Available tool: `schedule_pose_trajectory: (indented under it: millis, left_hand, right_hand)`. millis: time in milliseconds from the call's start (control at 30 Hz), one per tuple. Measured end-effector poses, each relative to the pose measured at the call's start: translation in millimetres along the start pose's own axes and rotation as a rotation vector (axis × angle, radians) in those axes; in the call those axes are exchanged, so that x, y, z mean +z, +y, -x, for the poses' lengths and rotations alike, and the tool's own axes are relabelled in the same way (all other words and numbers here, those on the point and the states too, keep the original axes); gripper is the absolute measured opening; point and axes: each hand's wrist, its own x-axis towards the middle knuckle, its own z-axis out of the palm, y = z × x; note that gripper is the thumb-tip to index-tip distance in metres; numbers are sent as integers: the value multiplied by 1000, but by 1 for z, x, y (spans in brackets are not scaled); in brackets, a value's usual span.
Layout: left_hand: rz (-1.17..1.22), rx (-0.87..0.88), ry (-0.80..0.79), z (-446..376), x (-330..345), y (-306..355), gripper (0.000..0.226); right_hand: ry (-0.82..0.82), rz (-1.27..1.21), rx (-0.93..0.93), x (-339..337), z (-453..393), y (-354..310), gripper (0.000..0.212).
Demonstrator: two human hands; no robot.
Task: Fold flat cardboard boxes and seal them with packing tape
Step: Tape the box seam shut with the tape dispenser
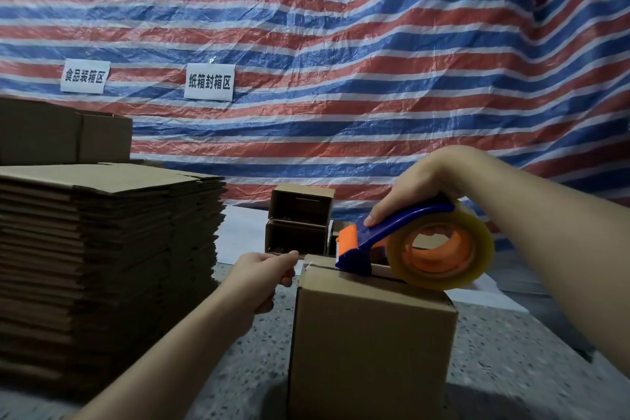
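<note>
Left of our left fingers (284, 262) the flat stack (109, 249) walls us in; ahead, two open boxes (300, 225) block. Bare floor (511, 351) lies right of the box (371, 334).

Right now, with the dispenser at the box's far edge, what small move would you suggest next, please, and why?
Probably draw the tape dispenser back along the top seam of the box: the left hand pinches the tape end there, and the seam looks mostly untaped.

White sign (85, 76) "食品装箱区" on striped tarp (375, 61), white sign (209, 82) "纸箱封箱区" beside it
</note>
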Motion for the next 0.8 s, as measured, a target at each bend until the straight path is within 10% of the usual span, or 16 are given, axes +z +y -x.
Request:
schedule_pose_trajectory:
  millis: [800]
  left_hand:
    - [368, -290, -129, 6, 32, -44, 51]
  right_hand:
    - [-46, -25, -19, 1, -1, 0, 67]
